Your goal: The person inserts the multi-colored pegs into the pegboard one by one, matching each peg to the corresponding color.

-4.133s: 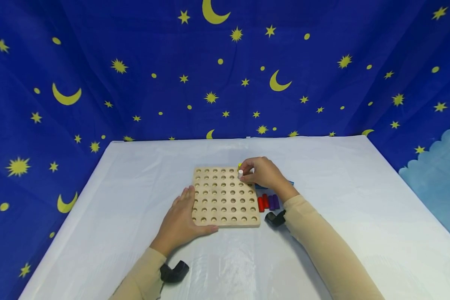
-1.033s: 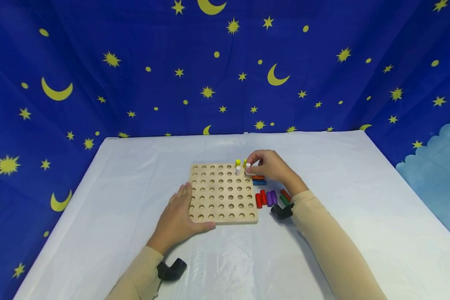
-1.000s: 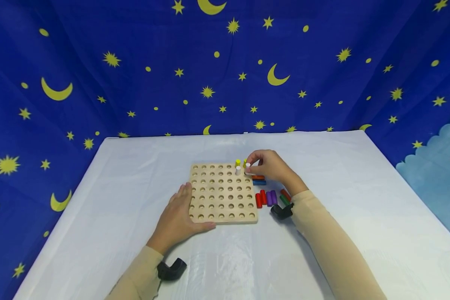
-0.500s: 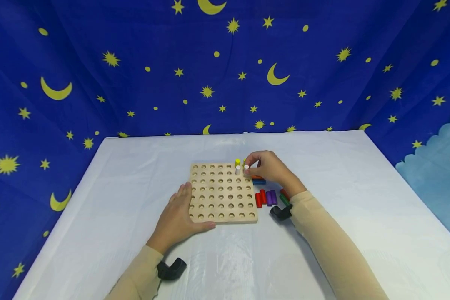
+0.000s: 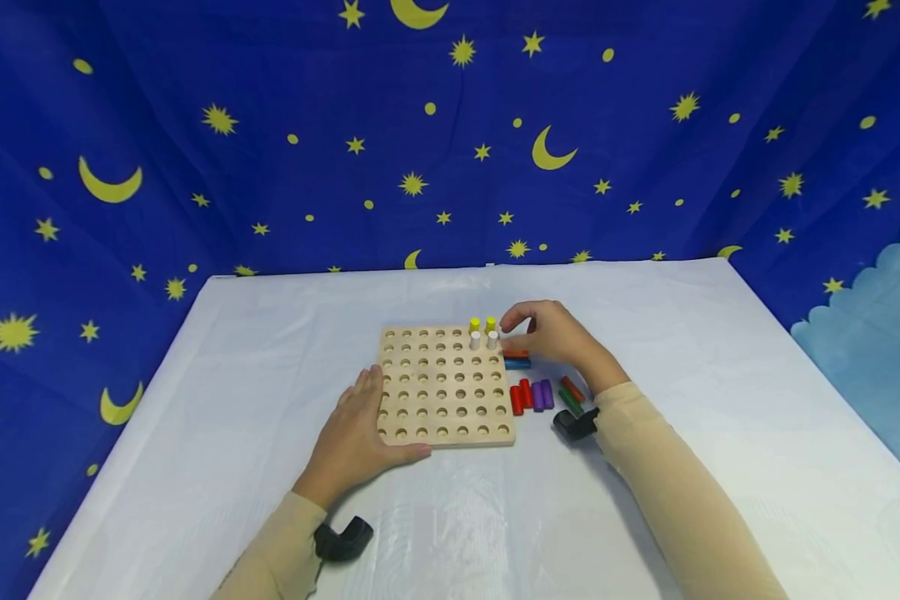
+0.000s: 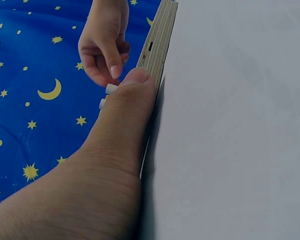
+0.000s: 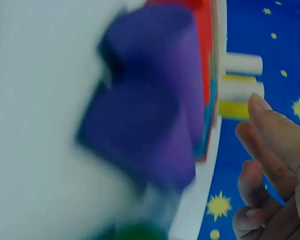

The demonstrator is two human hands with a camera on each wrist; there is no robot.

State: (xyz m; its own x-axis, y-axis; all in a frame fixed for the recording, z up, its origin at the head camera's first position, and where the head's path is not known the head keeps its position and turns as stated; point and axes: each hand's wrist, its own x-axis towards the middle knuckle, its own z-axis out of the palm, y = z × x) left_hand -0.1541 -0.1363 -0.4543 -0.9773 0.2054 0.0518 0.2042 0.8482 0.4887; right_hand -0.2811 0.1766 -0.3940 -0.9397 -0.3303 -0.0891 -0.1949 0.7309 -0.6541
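Note:
A wooden pegboard (image 5: pixel 431 403) with rows of round holes lies on the table. At its far right corner stand two yellow pegs (image 5: pixel 475 323) and, in front of them, two white pegs (image 5: pixel 492 341). My left hand (image 5: pixel 354 437) rests on the near left corner, fingers straight along the left side and thumb along the front edge (image 6: pixel 157 45). Just right of the white pegs is my right hand (image 5: pixel 555 335), thumb and forefinger apart, nothing between them. In the right wrist view its thumb tip overlaps the end of a white peg (image 7: pixel 242 64); contact is unclear.
Right of the board lie an orange peg (image 5: pixel 516 354), a blue peg (image 5: pixel 517 364), two red pegs (image 5: pixel 526 393), two purple pegs (image 5: pixel 547 393), a green peg (image 5: pixel 570 401) and a brownish-red peg (image 5: pixel 572 388). A starry blue curtain (image 5: pixel 307 183) hangs behind the white table (image 5: pixel 292 333).
Over these frames my right hand brings a second white peg to the corner, stands it beside the first, lets go and draws right. The left hand stays at the board.

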